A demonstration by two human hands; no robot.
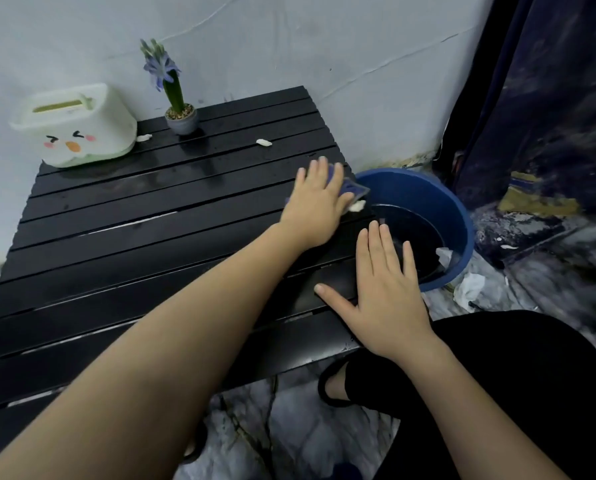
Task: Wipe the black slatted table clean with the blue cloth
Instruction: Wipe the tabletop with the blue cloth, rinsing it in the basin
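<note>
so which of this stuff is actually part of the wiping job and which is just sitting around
Part of the job:
blue cloth under the left hand
black slatted table
white scraps on it
blue basin at the table's edge
right hand, flat on the table

Just lying about:
potted flower
white tissue box
crumpled paper on the floor

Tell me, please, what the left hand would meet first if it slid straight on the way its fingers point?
Probably the wall: the left hand, pressing the blue cloth, points up past the table edge, right of the white scrap; depth unclear.

cloth (353, 189) on table's (151, 244) right edge; basin (438, 206) beside it.
</note>
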